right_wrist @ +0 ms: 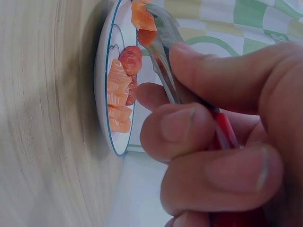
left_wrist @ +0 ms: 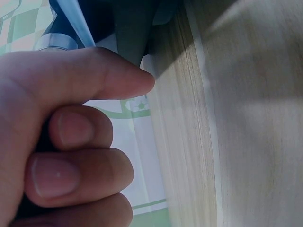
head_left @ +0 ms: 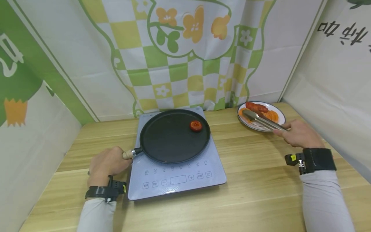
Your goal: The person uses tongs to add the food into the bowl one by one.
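My left hand (head_left: 108,162) grips the wooden handle (head_left: 127,154) of a flat black frying pan (head_left: 174,138). In the left wrist view its fingers (left_wrist: 85,130) are curled, with the handle's metal collar (left_wrist: 57,41) just beyond them. A round red piece, like a tomato slice (head_left: 196,126), lies near the pan's right edge. My right hand (head_left: 302,133) holds metal tongs (head_left: 262,120) over a white plate (head_left: 262,129). On the plate are reddish sausage-like pieces (right_wrist: 130,60) and pale-striped orange slices (right_wrist: 118,94). An orange piece (right_wrist: 143,18) is at the tongs' tips.
The pan stands on a light-grey induction cooker (head_left: 185,185) with touch keys along its front. A wooden table (head_left: 249,193) carries everything. A green-and-yellow checked curtain (head_left: 179,71) hangs behind, and white sheets (head_left: 333,87) close off the sides.
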Demonstrator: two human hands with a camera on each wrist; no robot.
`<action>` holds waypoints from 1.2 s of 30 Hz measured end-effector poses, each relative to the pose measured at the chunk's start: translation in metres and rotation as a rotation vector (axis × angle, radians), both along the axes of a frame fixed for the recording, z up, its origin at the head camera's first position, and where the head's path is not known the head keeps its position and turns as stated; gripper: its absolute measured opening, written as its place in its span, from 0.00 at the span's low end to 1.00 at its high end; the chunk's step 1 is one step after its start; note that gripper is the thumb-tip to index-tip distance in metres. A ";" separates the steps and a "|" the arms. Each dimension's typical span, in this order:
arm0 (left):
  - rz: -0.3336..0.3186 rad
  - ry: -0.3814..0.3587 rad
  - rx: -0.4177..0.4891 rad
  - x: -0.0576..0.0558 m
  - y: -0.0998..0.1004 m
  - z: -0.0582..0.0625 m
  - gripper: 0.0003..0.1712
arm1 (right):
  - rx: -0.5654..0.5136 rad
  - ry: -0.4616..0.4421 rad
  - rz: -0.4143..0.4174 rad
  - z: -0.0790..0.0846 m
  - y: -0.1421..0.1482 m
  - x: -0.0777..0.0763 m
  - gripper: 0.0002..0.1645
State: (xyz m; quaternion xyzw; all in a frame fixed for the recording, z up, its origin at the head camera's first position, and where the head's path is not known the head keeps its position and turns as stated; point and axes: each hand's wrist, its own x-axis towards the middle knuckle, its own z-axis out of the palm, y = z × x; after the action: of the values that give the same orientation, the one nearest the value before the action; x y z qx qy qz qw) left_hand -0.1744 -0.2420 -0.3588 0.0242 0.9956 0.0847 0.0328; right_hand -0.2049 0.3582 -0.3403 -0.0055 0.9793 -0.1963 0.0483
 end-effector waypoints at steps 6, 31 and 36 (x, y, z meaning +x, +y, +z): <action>0.000 -0.001 0.005 0.000 0.000 0.000 0.20 | -0.001 0.008 0.001 0.002 -0.004 0.000 0.43; -0.002 -0.009 -0.004 -0.002 -0.001 -0.002 0.20 | -0.017 0.010 0.046 0.004 -0.013 0.001 0.42; -0.002 -0.009 -0.004 -0.002 0.000 -0.001 0.20 | -0.025 0.000 0.052 0.006 -0.017 0.001 0.44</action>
State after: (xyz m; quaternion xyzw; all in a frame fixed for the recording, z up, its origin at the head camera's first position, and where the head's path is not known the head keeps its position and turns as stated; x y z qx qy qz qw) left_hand -0.1762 -0.2424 -0.3602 0.0247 0.9955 0.0828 0.0376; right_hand -0.2034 0.3416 -0.3346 -0.0316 0.9763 -0.2074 0.0535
